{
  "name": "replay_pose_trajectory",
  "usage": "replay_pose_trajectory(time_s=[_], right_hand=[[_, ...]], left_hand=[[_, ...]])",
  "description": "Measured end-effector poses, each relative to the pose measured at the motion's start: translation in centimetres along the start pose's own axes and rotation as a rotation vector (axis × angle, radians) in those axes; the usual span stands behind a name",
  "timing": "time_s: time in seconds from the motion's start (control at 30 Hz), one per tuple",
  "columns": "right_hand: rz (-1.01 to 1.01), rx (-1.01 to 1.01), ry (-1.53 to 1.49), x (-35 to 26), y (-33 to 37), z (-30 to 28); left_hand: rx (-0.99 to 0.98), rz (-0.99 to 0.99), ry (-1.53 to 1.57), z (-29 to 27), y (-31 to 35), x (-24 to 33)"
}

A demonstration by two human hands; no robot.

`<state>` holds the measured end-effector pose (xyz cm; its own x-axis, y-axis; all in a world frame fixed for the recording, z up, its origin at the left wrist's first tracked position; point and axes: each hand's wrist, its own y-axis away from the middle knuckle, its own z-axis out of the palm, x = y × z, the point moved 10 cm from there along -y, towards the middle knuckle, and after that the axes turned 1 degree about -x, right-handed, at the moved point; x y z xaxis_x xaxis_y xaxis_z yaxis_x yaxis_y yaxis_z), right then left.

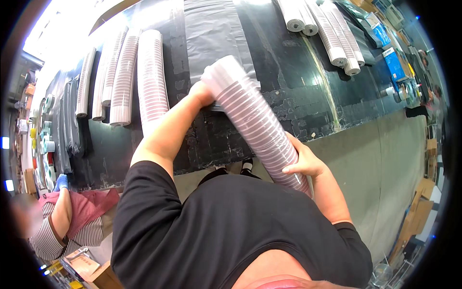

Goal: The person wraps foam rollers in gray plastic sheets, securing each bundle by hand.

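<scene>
The person gripped a long bagged stack of cups (255, 120) slantwise above the dark worktop (288, 91), left hand (201, 92) clasping its far end, right hand (304, 164) cradling the near end so it wouldn't sag.

Blue-white boxes (395, 62) far right on table; cardboard cartons (419, 212) right floor

A long black worktable (308, 91) is being washed by glare from the upper left. Grey-green floor (390, 164) is being seen on the right, where cardboard (416, 212) is being leaned at the edge.
</scene>
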<state>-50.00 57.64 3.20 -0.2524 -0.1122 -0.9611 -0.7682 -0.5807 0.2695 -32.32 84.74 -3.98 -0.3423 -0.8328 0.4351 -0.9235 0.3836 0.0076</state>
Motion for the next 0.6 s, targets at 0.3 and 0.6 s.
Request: replay_pose_trajectory(time_s=[0.3, 0.6], right_hand=[[0.311, 0.044, 0.739, -0.6, 1.9, -1.6], [0.428, -0.06, -0.335, 3.5, 2.4, -0.5]], left_hand=[[-0.037, -0.643, 0.754, 0.5, -1.1, -6.8], [0.504, 0.108, 0.125, -7.8, 1.6, 3.7]])
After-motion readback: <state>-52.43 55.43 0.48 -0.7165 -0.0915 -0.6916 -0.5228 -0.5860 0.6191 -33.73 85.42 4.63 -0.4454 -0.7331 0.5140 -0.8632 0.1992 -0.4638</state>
